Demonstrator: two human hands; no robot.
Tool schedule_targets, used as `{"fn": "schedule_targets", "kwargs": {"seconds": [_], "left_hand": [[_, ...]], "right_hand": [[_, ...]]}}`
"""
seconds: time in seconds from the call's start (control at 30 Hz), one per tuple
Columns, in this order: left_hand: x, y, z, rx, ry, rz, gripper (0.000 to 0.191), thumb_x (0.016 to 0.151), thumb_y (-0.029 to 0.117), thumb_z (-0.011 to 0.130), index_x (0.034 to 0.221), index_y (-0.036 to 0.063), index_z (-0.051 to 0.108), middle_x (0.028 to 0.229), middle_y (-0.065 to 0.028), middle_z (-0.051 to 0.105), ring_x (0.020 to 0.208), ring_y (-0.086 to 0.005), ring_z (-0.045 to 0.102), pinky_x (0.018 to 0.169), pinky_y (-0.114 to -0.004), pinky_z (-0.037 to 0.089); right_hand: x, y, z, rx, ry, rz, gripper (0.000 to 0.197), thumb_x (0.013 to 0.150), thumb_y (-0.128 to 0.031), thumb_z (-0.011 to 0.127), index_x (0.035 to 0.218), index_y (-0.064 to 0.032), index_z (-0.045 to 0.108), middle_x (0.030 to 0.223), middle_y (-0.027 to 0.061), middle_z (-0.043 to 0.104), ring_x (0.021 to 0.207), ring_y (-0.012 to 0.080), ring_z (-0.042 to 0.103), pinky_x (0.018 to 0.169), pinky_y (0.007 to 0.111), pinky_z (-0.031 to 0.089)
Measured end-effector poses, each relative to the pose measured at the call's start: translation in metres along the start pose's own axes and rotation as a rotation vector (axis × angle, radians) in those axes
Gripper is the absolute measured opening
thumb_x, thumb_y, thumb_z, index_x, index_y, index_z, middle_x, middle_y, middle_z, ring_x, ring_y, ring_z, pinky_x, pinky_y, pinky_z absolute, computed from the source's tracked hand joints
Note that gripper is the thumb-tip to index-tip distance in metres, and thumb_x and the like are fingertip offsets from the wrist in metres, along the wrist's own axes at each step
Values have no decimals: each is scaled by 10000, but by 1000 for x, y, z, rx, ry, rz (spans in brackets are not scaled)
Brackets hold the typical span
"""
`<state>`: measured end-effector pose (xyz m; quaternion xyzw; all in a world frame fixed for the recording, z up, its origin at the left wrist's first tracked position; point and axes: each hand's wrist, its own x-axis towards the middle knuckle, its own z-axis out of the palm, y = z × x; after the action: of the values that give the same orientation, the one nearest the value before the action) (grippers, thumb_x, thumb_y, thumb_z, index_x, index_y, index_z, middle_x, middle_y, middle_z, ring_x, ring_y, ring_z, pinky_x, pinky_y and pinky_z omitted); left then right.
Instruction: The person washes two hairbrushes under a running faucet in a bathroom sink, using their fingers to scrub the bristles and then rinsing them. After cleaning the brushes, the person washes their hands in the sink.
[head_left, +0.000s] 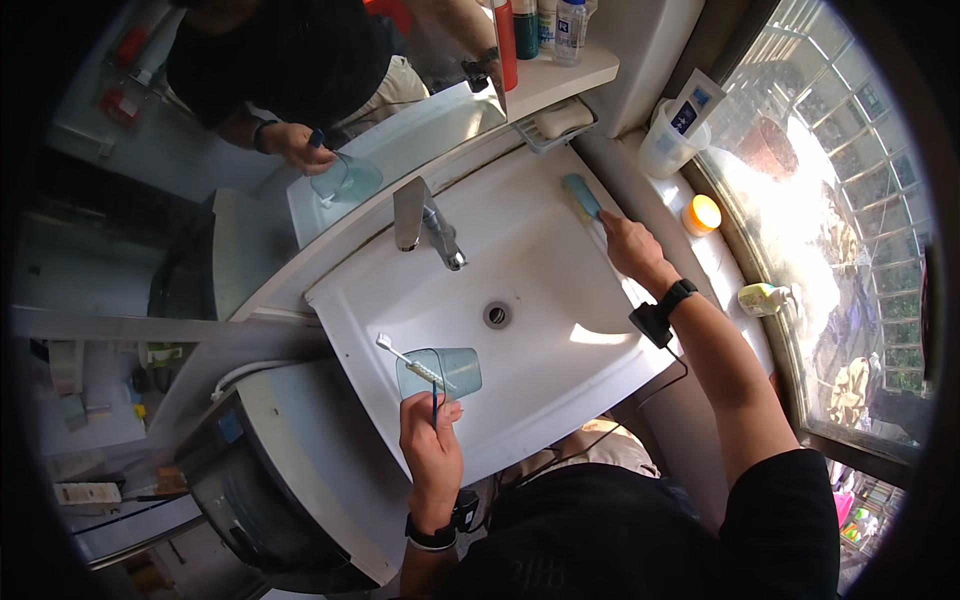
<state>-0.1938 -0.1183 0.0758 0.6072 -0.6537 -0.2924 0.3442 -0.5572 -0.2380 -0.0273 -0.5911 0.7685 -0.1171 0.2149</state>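
My left hand grips a translucent teal cup by its handle, above the near-left part of the white washbasin. The cup is tilted on its side, and a white toothbrush leans out of its mouth. Over at the basin's right rim, my right hand is closed around the end of a light-blue brush. Pale bristles show along the brush's left side, against the basin's sloping inner wall. A chrome faucet stands at the back, and the drain hole is uncovered.
A mirror rises behind the basin. Soap in a dish sits at the back corner, below a shelf of bottles. The window sill holds a cup with a tube, an orange-lidded jar and a pump bottle.
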Motion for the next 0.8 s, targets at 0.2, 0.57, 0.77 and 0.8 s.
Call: {"fn": "schedule_targets", "kwargs": {"seconds": [0.2, 0.57, 0.77, 0.8], "left_hand": [[-2, -5, -10, -18, 19, -29, 67, 953, -4, 527, 957, -34, 587, 974, -144, 547, 770, -246, 647, 695, -327, 583], [-14, -20, -26, -15, 94, -46, 107, 889, -80, 581, 953, 5, 576, 974, -154, 542, 794, -268, 652, 688, -331, 585], [-23, -34, -39, 4, 160, -18, 120, 992, 42, 504, 997, -56, 573, 986, -137, 542, 748, -215, 680, 678, -304, 586], [-29, -41, -43, 37, 158, -51, 52, 944, -22, 528, 971, -29, 573, 970, -149, 544, 755, -232, 663, 677, -313, 590]], "right_hand": [[-26, 12, -15, -35, -4, 55, 315, 987, -182, 465, 1274, -145, 589, 952, 251, 669, 897, 426, 650, 766, 503, 513], [-24, -16, 27, -74, 16, -80, 310, 994, -236, 462, 1249, -152, 617, 926, 226, 682, 860, 434, 650, 752, 521, 519], [-55, -28, 41, 270, 33, -129, 286, 977, -169, 543, 1219, -52, 640, 831, 223, 668, 764, 316, 687, 670, 394, 518], [-48, -50, 40, 340, -57, -71, 316, 983, -183, 544, 1243, -20, 617, 716, 174, 603, 645, 214, 613, 618, 350, 493]]}}
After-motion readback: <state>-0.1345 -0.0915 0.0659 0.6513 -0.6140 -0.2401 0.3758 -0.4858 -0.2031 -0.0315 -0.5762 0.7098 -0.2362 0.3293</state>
